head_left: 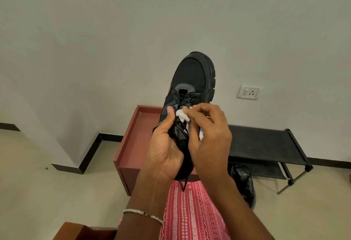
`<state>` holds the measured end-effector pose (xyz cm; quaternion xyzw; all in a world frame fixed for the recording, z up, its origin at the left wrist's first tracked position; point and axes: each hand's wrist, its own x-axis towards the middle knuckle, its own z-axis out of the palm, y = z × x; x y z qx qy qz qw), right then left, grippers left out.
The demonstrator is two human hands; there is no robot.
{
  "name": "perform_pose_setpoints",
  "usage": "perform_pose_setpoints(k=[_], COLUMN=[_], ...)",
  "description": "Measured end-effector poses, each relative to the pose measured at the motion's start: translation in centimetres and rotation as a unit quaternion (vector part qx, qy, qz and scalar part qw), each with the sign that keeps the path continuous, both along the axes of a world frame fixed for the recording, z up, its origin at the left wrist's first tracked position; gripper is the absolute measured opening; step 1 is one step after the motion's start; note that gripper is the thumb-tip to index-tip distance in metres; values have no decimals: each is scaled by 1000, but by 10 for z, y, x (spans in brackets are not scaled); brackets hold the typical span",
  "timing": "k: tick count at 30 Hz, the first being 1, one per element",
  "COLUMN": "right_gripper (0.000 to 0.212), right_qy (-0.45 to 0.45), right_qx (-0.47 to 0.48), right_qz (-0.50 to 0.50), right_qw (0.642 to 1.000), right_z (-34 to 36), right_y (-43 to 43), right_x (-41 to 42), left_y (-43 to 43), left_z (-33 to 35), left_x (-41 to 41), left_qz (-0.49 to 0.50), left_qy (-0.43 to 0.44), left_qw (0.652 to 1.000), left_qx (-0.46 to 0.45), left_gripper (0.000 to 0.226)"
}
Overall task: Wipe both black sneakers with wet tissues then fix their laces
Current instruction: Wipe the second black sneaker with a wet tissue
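Crumpled white tissue against matte black sneaker

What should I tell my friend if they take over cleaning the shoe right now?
Left hand: grips the black sneaker round its heel end, holding it up in the air, toe pointing away.
Right hand: pinches a crumpled white wet tissue against the tongue and laces.
A lace end hangs loose below the heel.
Behind are a red-brown box and a black rack. The second sneaker is not in view.
Done: wiping of this sneaker is under way; how much is clean I cannot tell.
Left: finish this sneaker, wipe the other one, then fix both sets of laces.
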<state>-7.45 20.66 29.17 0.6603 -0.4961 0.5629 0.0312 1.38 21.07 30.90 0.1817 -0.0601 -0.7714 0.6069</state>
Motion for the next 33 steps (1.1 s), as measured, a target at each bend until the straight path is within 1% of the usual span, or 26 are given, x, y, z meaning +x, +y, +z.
perform_pose_setpoints(k=[2,5,7,11,14,16,18,22,26,30,33], right_gripper=[20,26,27,23,24,26,23,29,28,27,30], right_qy=[27,50,55,46,14,20,42,77,86,66,74], right_qx=[-9,8,17,18,13,6,-2,-3,-3,-19,-22], right_qz=[-2,21,36,30,13,14,20,34,33,0,-4], right_qw=[1000,998,998,998,1000,1000,999,996,996,998,997], right_z=[-9,-28,-33,-21,-7,-7,-12,-32,-36,-15,-9], right_y=[12,34,41,16,-10,-12,1,36,27,-8,-8], right_x=[6,9,7,1,-6,-7,-2,6,2,-4,0], left_y=[-6,-13,-15,-11,-7,-6,-10,-18,-19,-12,-11], left_z=[-5,-8,-7,-4,-2,-2,-4,-8,-6,-4,-3], left_x=[6,12,13,11,7,8,12,20,18,11,11], left_qz=[0,-11,8,13,2,8,17,62,63,24,16], left_qy=[-5,-20,-26,-13,7,1,-11,-51,-58,-34,-22], left_qw=[1000,999,999,1000,1000,1000,1000,997,996,999,1000], left_qx=[7,21,32,12,-14,-20,-12,12,19,15,7], left_gripper=[43,47,45,51,55,55,50,28,26,40,44])
